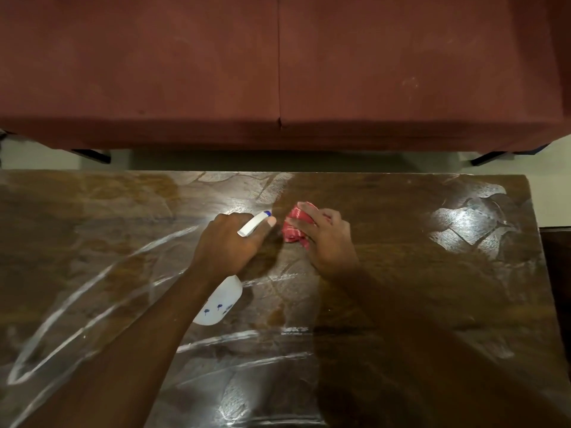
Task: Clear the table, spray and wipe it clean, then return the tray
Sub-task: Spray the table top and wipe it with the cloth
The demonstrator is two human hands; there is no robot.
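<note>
**Left hand.** The left hand [228, 242] grips the spray bottle [221, 301] at its neck. The fingers [267, 228] are curled narrowly round the white trigger head, which projects just beyond the fingertips. The blue nozzle tip lies at the far end of the head, past the fingertips and pointing away from the person. The bottle body extends back under the wrist, on the near side of the fingers, and lies tilted low over the table [432, 304].

**Right hand.** The right hand [327, 239] holds the bunched red cloth [290, 236] against the tabletop. Its fingers [306, 208] are curled over the top of the cloth, and the thumb lies across the side facing the left hand. The cloth sits directly under these fingers and just beside the left fingertips, with a small gap between.

**Container.** The spray bottle is translucent white with small blue marks. Its fill level cannot be determined.

**Surface.** Pale streaks cross the table on all sides of both hands. A red-brown sofa [278, 72] stands beyond the far edge.
</note>
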